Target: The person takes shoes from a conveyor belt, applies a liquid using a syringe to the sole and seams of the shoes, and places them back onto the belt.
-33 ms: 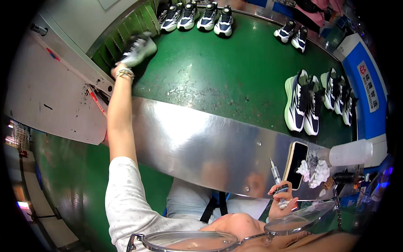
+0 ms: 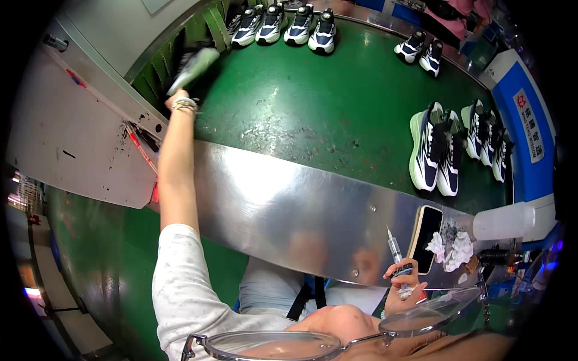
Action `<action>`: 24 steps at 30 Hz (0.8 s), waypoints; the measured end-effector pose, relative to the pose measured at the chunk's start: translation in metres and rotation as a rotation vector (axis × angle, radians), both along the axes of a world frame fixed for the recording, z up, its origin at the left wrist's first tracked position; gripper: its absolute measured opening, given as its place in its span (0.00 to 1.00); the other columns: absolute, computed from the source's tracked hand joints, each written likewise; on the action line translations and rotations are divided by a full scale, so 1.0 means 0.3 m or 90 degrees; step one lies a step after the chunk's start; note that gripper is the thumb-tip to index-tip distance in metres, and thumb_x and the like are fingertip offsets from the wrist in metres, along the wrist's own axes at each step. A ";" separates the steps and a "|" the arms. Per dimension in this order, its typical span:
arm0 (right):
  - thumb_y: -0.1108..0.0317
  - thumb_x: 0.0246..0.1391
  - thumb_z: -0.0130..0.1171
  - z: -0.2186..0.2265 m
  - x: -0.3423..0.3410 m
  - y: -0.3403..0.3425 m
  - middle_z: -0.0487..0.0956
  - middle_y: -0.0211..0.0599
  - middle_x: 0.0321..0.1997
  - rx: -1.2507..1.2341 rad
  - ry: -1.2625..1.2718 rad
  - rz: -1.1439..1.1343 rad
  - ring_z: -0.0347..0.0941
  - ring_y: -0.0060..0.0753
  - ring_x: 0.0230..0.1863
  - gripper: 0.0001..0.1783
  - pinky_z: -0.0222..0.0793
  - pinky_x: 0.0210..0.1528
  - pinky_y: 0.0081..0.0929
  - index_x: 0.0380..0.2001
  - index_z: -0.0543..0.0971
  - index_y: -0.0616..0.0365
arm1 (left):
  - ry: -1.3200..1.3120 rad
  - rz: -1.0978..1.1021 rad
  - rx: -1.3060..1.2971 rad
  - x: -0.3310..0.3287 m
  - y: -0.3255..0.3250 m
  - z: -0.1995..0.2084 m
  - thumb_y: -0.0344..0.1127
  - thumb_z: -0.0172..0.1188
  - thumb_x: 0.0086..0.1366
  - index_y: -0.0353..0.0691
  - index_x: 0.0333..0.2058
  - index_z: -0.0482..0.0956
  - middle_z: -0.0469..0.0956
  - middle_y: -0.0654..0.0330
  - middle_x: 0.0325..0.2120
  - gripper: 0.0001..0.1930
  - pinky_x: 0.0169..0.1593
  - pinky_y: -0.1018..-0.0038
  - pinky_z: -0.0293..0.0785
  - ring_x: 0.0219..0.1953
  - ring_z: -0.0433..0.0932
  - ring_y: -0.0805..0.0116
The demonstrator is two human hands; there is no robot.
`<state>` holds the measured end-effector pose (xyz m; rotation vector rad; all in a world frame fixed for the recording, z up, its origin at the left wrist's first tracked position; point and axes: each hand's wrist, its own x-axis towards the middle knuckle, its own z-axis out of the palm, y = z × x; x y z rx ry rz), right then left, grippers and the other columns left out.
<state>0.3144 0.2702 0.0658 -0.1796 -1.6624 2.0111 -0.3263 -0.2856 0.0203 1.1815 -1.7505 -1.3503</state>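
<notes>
My left arm reaches far out to the upper left, where my left hand (image 2: 176,98) is closed on a sneaker (image 2: 200,65). That sneaker is smeared by motion, its pale green-white sole turned up to the right, in front of green hanging strips (image 2: 147,84). Close to my body, my right hand (image 2: 407,281) grips a clear syringe (image 2: 394,248) with its needle pointing up and away. Some white crumpled material shows at the fingers of that hand. Beside it on the metal ledge (image 2: 283,198) lies a phone (image 2: 426,239) with a dark screen.
Several dark-and-white sneakers (image 2: 271,25) stand in a row at the back of the green surface (image 2: 301,96). A smaller pair (image 2: 409,47) is far right, larger ones (image 2: 426,147) nearer. Crumpled tissue (image 2: 459,251) and a white plastic container (image 2: 504,220) sit at the right end.
The sneaker in my left hand has tipped over, showing more of its sole edge and moving slightly toward the strips. My right hand and the syringe look the same.
</notes>
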 end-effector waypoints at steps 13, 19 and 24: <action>0.46 0.63 0.30 -0.052 0.042 0.058 0.67 0.48 0.37 0.081 0.001 -0.130 0.71 0.39 0.29 0.32 0.68 0.33 0.33 0.25 0.72 0.63 | -0.001 -0.936 0.222 0.435 1.138 0.002 0.41 0.49 0.67 0.36 0.51 0.65 0.74 0.52 0.47 0.19 0.48 0.70 0.72 0.48 0.76 0.60; 0.42 0.59 0.38 -0.041 0.087 0.151 0.69 0.49 0.38 0.174 0.057 -0.224 0.73 0.42 0.29 0.31 0.69 0.32 0.33 0.26 0.74 0.62 | -0.305 -1.281 0.460 0.830 1.803 -0.017 0.54 0.39 0.68 0.26 0.52 0.61 0.73 0.43 0.46 0.31 0.52 0.62 0.72 0.49 0.74 0.55; 0.48 0.60 0.40 -0.055 0.203 0.304 0.67 0.50 0.41 0.154 0.070 -0.384 0.71 0.43 0.31 0.27 0.67 0.37 0.36 0.26 0.74 0.62 | -0.409 -1.214 0.517 1.056 2.082 -0.049 0.63 0.41 0.63 0.24 0.55 0.52 0.70 0.36 0.44 0.41 0.53 0.59 0.71 0.47 0.74 0.49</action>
